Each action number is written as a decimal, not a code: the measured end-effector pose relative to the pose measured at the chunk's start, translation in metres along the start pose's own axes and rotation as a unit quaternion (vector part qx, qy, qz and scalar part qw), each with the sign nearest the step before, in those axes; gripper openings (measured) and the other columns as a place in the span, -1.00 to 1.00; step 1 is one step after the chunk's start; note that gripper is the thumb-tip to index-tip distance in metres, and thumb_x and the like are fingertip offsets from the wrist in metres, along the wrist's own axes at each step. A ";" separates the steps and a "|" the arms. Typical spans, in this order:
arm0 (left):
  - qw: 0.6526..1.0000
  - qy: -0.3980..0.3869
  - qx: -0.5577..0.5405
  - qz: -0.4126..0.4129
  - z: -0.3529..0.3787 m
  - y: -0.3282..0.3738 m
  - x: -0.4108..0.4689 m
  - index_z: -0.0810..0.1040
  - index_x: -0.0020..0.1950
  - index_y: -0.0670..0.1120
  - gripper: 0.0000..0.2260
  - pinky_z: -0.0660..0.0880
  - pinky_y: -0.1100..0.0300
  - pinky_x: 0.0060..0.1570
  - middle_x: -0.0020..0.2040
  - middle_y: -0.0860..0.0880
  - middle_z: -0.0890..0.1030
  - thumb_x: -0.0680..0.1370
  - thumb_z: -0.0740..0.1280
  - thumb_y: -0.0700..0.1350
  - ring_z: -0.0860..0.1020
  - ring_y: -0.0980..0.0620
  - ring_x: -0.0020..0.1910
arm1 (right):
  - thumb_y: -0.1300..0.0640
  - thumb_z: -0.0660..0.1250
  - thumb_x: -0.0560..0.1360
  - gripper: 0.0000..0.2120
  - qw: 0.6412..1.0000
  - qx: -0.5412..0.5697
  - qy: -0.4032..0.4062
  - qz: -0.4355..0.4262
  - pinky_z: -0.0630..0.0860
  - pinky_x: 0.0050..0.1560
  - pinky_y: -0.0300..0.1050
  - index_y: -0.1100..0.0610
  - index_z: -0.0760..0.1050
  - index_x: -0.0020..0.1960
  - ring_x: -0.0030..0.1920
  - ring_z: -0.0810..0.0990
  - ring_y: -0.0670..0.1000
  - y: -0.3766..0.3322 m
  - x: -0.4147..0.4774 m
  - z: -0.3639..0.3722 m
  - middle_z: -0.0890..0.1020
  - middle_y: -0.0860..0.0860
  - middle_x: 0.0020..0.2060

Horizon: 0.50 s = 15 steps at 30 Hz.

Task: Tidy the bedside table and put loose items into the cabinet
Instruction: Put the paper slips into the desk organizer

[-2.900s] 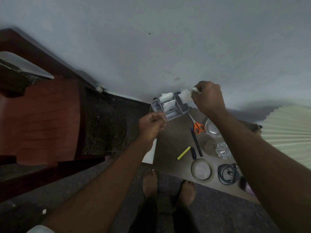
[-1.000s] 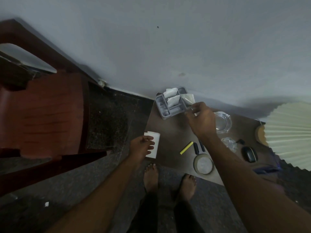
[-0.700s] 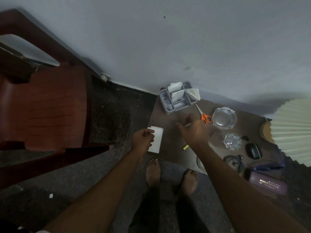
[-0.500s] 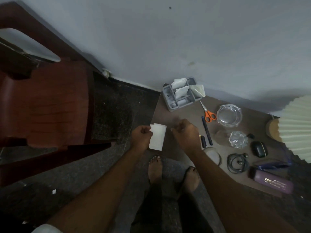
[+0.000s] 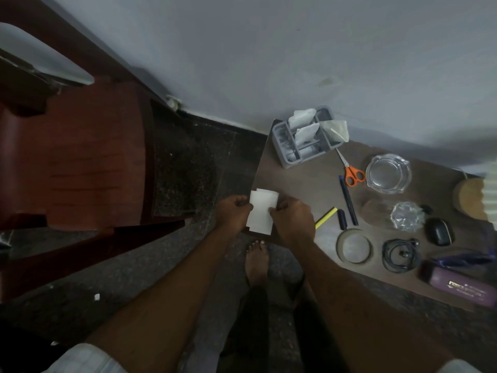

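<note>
1. Your left hand (image 5: 235,214) pinches the left edge of the folded white paper (image 5: 262,211), with the fingers curled.
2. Your right hand (image 5: 294,220) pinches the paper's right edge, thumb and fingers closed on it.
3. The paper sits over the near left corner of the tabletop (image 5: 304,184), partly past the left edge. You cannot tell whether it rests on the surface.
4. The grey organiser (image 5: 278,141) stands at the far left corner and holds white packets.
5. The orange scissors (image 5: 351,169) lie just right of the organiser, with the glass ashtray (image 5: 388,172) beside them.
6. The dark pen (image 5: 348,200) and yellow marker (image 5: 326,218) lie mid-tabletop. The round lid (image 5: 354,245) and coiled cable (image 5: 400,255) lie by the near edge.
</note>
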<state>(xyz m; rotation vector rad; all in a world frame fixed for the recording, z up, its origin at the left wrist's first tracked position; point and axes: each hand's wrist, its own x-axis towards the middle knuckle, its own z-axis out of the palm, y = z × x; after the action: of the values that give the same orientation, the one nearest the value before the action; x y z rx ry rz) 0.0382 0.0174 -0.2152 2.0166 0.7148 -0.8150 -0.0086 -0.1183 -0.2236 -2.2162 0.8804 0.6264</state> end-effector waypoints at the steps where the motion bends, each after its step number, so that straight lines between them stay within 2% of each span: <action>1: 1.000 0.001 0.004 0.001 0.000 0.000 0.001 0.59 0.30 -0.18 -0.68 0.44 0.21 -0.12 0.25 -0.15 0.62 0.55 0.39 -0.19 0.56 -0.02 0.04 | -0.10 0.42 0.51 -0.69 1.000 -0.001 0.002 -0.001 0.49 -0.09 -0.16 0.09 0.66 0.12 -0.02 0.67 0.05 -0.001 0.001 0.001 0.72 0.03 -0.02; 4: 1.000 0.000 0.006 -0.003 -0.003 0.001 0.006 0.62 0.25 -0.17 -0.75 0.45 0.26 -0.28 0.23 -0.15 0.63 0.58 0.36 -0.18 0.54 -0.02 -0.02 | -0.10 0.42 0.51 -0.67 1.000 0.002 0.001 -0.001 0.45 -0.09 -0.19 0.09 0.64 0.16 0.02 0.66 0.06 -0.008 0.003 0.007 0.71 0.03 0.03; 5: 1.000 -0.001 0.003 -0.003 -0.004 0.000 0.008 0.63 0.23 -0.18 -0.76 0.49 0.24 -0.24 0.21 -0.16 0.64 0.58 0.35 -0.19 0.56 -0.04 -0.01 | -0.10 0.42 0.51 -0.67 1.000 0.003 0.000 -0.002 0.44 -0.09 -0.20 0.08 0.64 0.17 0.02 0.67 0.06 -0.011 0.003 0.009 0.71 0.03 0.04; 7: 1.000 -0.006 -0.005 -0.006 -0.006 -0.001 0.011 0.64 0.21 -0.20 -0.77 0.58 0.09 -0.03 0.19 -0.19 0.64 0.58 0.35 -0.21 0.61 -0.12 0.06 | -0.09 0.42 0.51 -0.66 1.000 0.006 -0.003 0.000 0.45 -0.09 -0.19 0.07 0.63 0.19 0.03 0.66 0.05 -0.015 0.005 0.012 0.71 0.03 0.05; 9: 1.000 -0.011 -0.015 -0.013 -0.009 -0.001 0.013 0.64 0.20 -0.21 -0.78 0.59 -0.04 0.12 0.18 -0.21 0.65 0.58 0.35 -0.21 0.62 -0.18 0.11 | -0.09 0.42 0.52 -0.67 1.000 0.009 -0.009 0.000 0.44 -0.09 -0.18 0.07 0.63 0.19 0.03 0.66 0.05 -0.017 0.006 0.014 0.71 0.03 0.06; 12: 0.999 -0.012 -0.030 -0.019 -0.011 -0.003 0.018 0.63 0.18 -0.23 -0.79 0.58 -0.09 0.17 0.17 -0.22 0.65 0.57 0.37 -0.24 0.62 -0.19 0.12 | -0.08 0.43 0.51 -0.70 1.000 0.010 -0.011 -0.002 0.41 -0.09 -0.19 0.05 0.64 0.16 0.01 0.65 0.04 -0.020 0.007 0.016 0.71 0.02 0.04; 15: 0.999 -0.016 -0.034 -0.028 -0.013 -0.002 0.022 0.62 0.21 -0.25 -0.75 0.59 0.00 0.11 0.18 -0.22 0.65 0.55 0.40 -0.26 0.63 -0.17 0.09 | -0.07 0.43 0.51 -0.72 1.000 0.005 -0.009 -0.013 0.40 -0.09 -0.21 0.05 0.64 0.14 0.01 0.65 0.04 -0.024 0.007 0.018 0.71 0.02 0.03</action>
<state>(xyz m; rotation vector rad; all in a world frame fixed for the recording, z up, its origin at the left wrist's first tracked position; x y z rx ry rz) 0.0542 0.0336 -0.2272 1.9275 0.7747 -0.8425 0.0096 -0.0952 -0.2300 -2.2060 0.8439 0.6275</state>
